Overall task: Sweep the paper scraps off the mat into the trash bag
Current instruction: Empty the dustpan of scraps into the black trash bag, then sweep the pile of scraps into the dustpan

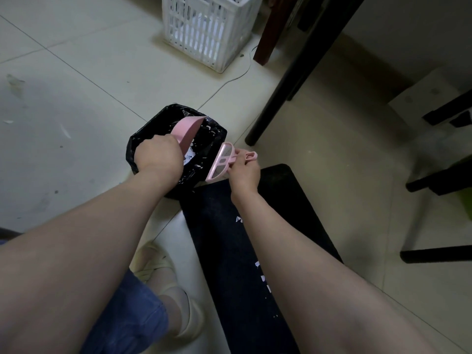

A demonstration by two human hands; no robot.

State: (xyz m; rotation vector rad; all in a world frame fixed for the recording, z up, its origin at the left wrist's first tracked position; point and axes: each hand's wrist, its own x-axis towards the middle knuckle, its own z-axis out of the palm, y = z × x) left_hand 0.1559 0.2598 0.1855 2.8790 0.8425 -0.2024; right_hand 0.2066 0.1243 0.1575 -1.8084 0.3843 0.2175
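A black trash bag (143,139) lines a small bin on the floor, with white scraps inside. My left hand (157,152) grips a pink dustpan (187,131) tilted over the bag's opening. My right hand (244,172) holds a pink hand brush (221,162) by its handle, next to the bag's right rim. The dark mat (224,238) runs from the bin toward me, with a few white paper scraps (239,219) on it, partly hidden by my right forearm.
A white slatted basket (204,29) stands at the back. Black table legs (288,85) and a chair frame (434,256) are to the right. A thin cable (229,83) crosses the tile floor. My shoe (163,274) is left of the mat. Stray scraps (65,130) lie at left.
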